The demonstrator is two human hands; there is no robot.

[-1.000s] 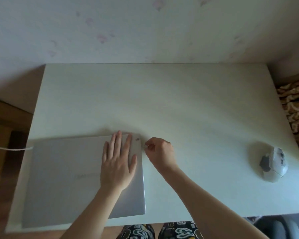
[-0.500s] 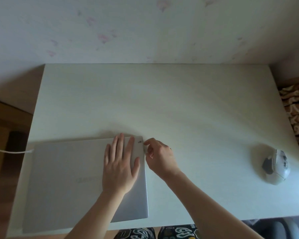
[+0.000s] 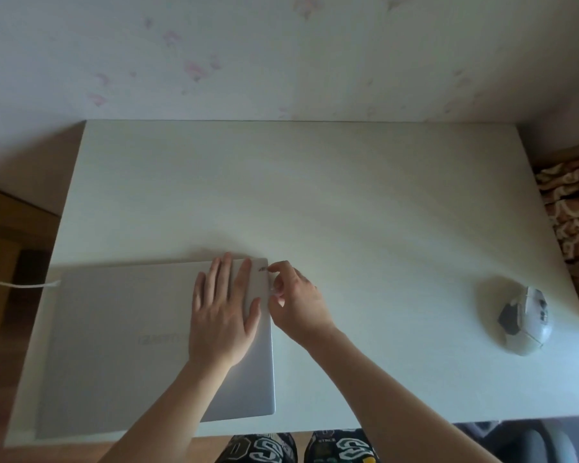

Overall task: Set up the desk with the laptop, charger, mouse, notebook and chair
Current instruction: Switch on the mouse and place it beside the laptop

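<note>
Plugging something small into the laptop's right edge

Right hand (image 3: 295, 305) fingers (image 3: 276, 268) pinch together on a small piece, perhaps a mouse dongle, too tiny to tell, at the closed laptop (image 3: 121, 345); left hand (image 3: 223, 315) lies flat, fingers spread, on its lid. Charger cable (image 3: 17, 285) meets its left side and the mouse (image 3: 528, 320) sits far right on the desk (image 3: 315, 195). Notebook unseen; chair cut off below.

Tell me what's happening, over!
Left hand flat on closed laptop. Right hand pinching something tiny at its right edge. Cable at left edge. Mouse far right; nothing blocking.
</note>
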